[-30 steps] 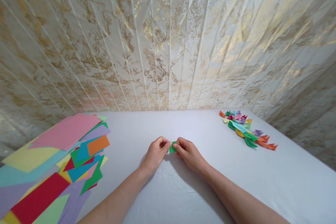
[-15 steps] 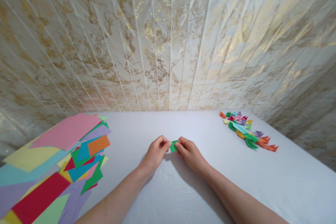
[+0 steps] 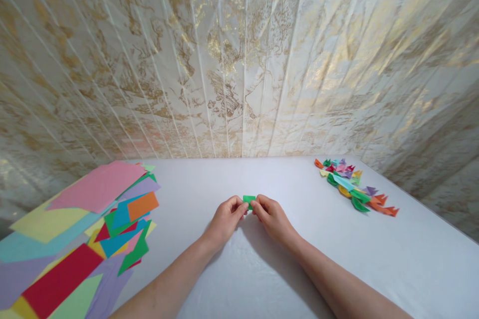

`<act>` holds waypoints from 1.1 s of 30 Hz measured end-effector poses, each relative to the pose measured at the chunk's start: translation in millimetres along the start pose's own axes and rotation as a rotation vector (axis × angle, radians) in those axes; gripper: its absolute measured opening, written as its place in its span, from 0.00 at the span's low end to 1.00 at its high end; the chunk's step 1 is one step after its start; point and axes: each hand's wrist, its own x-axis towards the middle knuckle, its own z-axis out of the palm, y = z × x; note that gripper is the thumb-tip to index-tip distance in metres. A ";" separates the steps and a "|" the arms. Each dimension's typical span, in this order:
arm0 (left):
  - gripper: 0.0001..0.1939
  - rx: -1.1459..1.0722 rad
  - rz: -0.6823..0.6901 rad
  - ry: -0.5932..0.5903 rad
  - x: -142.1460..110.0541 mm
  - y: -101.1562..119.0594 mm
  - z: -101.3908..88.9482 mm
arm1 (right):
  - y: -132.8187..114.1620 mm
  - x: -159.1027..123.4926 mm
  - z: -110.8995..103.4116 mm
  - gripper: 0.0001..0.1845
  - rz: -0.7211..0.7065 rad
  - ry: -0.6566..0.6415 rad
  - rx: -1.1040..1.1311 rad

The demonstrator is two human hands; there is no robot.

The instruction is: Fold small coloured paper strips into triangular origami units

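Observation:
A small green piece of paper (image 3: 249,200) is held up between both hands at the middle of the white table. My left hand (image 3: 227,216) pinches its lower left part between thumb and fingers. On the other side, my right hand (image 3: 270,214) grips the lower right part the same way. The thumbs lie over the near face of the paper, close together, and the fingers behind it are mostly hidden. Its upper edge shows above the thumbtips.
Coloured paper sheets, with a pink sheet (image 3: 101,184) and a red strip (image 3: 63,279), overlap on the left of the table (image 3: 209,174). Several small folded paper pieces (image 3: 344,182) lie in a cluster at the back right. A gold-patterned curtain (image 3: 239,60) hangs behind.
The green paper has turned from a tilt to nearly level along its top edge and sits slightly higher. Both thumbs have moved closer together onto its lower part.

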 end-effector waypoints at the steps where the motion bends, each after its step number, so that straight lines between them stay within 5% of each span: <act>1: 0.19 -0.005 0.008 0.005 0.3 -0.2 -0.8 | -0.1 -0.2 0.4 0.20 -0.004 -0.003 0.007; 12: 0.15 0.038 0.094 -0.053 1.2 -1.8 -4.9 | 2.1 2.3 -1.5 0.17 0.059 -0.126 0.258; 25: 0.10 0.005 0.083 0.038 2.4 -3.0 -2.9 | -1.6 -0.6 1.4 0.14 0.065 -0.225 0.229; 33: 0.10 0.026 0.077 -0.028 1.7 -0.7 -3.1 | -0.4 -2.0 3.2 0.14 0.047 -0.201 0.209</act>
